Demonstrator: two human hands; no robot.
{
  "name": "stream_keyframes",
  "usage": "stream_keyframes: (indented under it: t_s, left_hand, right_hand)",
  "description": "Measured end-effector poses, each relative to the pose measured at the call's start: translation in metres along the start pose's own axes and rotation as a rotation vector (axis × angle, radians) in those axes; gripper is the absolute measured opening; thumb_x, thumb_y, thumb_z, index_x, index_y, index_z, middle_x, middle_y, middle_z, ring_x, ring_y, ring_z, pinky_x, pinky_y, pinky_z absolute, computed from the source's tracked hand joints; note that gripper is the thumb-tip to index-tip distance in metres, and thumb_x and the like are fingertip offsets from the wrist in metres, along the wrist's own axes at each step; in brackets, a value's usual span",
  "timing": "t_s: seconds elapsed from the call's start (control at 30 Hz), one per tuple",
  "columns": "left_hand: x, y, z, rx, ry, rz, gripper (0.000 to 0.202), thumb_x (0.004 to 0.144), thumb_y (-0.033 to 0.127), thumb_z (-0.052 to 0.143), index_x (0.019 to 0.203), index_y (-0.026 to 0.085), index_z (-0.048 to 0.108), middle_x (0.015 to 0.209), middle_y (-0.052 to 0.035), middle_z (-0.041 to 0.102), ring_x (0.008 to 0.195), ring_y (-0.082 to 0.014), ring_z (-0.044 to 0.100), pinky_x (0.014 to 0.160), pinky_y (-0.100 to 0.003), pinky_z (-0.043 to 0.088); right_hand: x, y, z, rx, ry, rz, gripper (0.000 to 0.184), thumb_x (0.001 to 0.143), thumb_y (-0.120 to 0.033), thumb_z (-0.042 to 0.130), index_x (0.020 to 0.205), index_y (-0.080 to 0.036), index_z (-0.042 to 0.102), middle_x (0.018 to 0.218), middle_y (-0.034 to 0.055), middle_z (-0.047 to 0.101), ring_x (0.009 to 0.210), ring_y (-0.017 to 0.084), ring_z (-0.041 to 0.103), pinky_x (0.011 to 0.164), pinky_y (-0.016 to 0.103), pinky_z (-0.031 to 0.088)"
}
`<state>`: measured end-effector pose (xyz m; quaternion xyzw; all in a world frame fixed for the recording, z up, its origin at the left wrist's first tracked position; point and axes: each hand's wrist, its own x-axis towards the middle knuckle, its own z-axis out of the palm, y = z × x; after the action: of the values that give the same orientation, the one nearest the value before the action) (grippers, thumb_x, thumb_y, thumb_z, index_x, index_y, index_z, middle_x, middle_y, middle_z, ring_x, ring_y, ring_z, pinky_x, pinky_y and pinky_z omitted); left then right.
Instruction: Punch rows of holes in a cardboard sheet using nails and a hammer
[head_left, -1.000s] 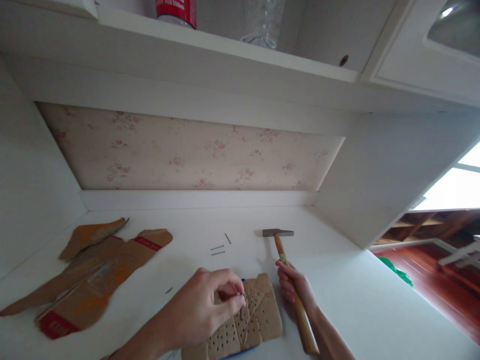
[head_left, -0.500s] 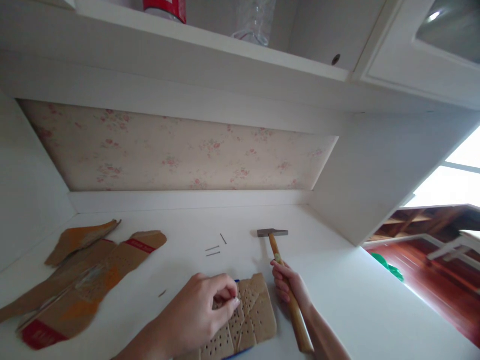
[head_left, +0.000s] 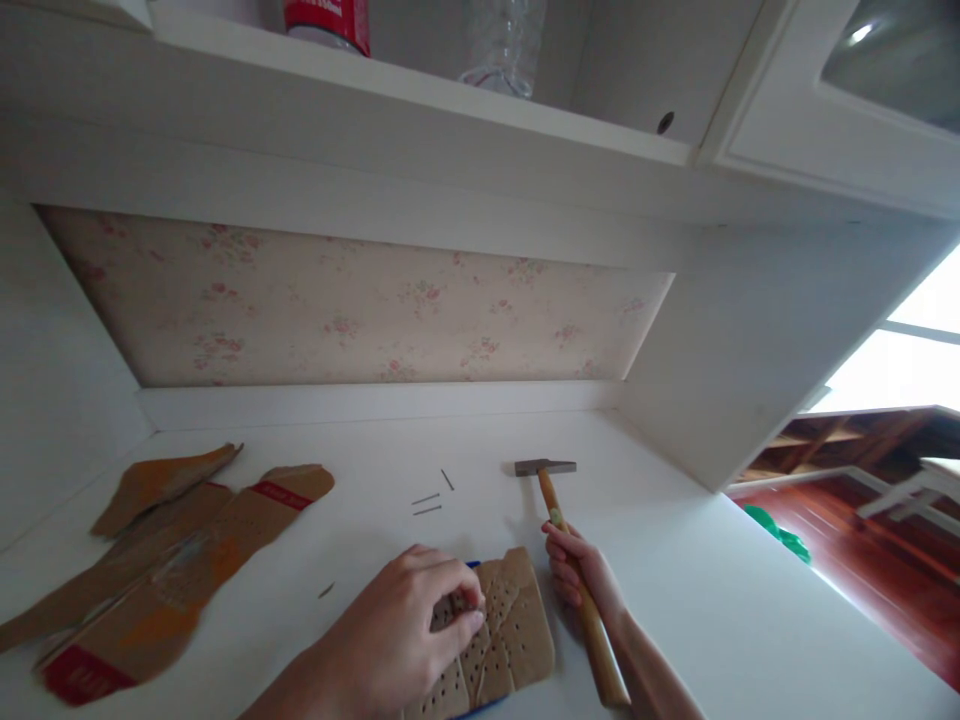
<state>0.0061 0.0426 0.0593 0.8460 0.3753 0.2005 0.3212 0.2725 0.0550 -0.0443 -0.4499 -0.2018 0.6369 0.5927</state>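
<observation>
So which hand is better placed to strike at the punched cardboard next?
Right, probably: the right hand grips the hammer beside the cardboard, while the left hand is pinched on it.

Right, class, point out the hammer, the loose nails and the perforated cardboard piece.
hammer [head_left: 598,640], head view, on the wooden handle, near its lower end.
loose nails [head_left: 425,498], head view, on the middle nail of the three.
perforated cardboard piece [head_left: 514,620], head view, on its bare right half.
</observation>
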Motion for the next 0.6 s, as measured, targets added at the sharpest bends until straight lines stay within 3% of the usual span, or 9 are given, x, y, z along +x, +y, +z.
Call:
stream_keyframes:
  t_s: [0.2, 0.37, 0.6]
  left_hand:
    - [0.003, -0.006, 0.011, -0.045, -0.005, 0.169, 0.008, 0.081, 0.017, 0.07, 0.08, 0.024, 0.066, 0.098, 0.0029, 0.074, 0.103, -0.0178, 0.063, 0.099, -0.033, 0.038]
    - [0.004, -0.003, 0.016, -0.032, 0.001, 0.194, 0.01, 0.079, 0.014, 0.071, 0.079, 0.023, 0.067, 0.099, 0.0027, 0.075, 0.101, -0.0183, 0.065, 0.1, -0.034, 0.037]
    - [0.004, -0.01, 0.022, -0.003, 0.03, 0.231, 0.016, 0.073, 0.008, 0.072, 0.074, 0.022, 0.063, 0.096, 0.0037, 0.074, 0.095, -0.0177, 0.065, 0.096, -0.036, 0.037]
  right_hand:
    - [-0.001, 0.002, 0.0, -0.015, 0.004, -0.014, 0.041, 0.061, -0.036, 0.085, 0.074, -0.022, 0.048, 0.049, -0.0141, 0.047, 0.027, -0.001, 0.027, 0.019, 0.01, 0.025]
    - [-0.01, 0.004, 0.004, -0.001, 0.034, -0.068, 0.039, 0.062, -0.037, 0.085, 0.076, -0.022, 0.051, 0.049, -0.0138, 0.046, 0.027, 0.0, 0.028, 0.019, 0.01, 0.027]
    - [-0.074, 0.021, 0.01, 0.106, 0.075, -0.172, 0.043, 0.068, -0.045, 0.082, 0.098, -0.027, 0.056, 0.048, -0.0154, 0.038, 0.028, -0.002, 0.015, 0.023, 0.01, 0.018]
